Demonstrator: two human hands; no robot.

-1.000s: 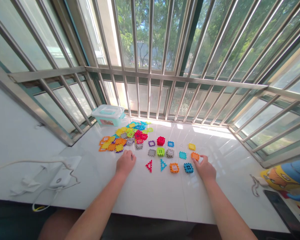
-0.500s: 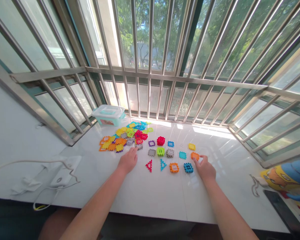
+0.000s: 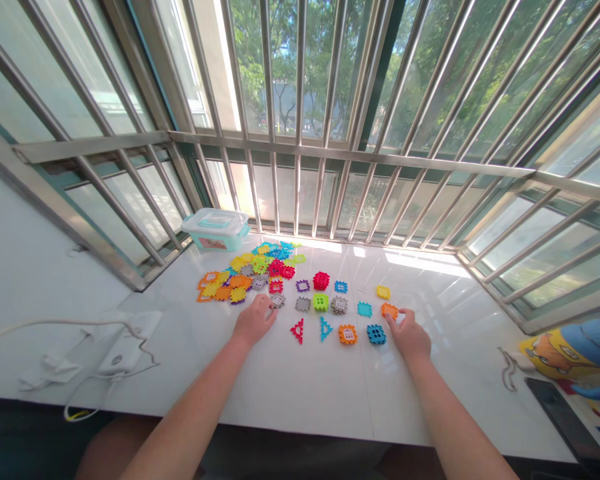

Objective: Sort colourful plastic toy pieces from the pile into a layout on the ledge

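My left hand is closed at the front edge of the pile, its fingertips on a grey notched building tile with a window pattern. Just behind that tile lies a red square tile. Over on the right, my right hand pinches the near right edge of an orange building tile, which lies on the table. Between the hands are a lime green tile, a grey stack, an orange window tile, a blue stack and a red triangle piece.
A mixed pile of coloured tiles spreads behind my left hand. A lidded clear box stands at the back left by the window bars. On the left lies a power strip with cables; at right are a phone and a yellow-blue cup.
My left hand has drawn the grey tile slightly towards me, apart from the red tile, which now shows fully. My right hand stays on the orange tile.
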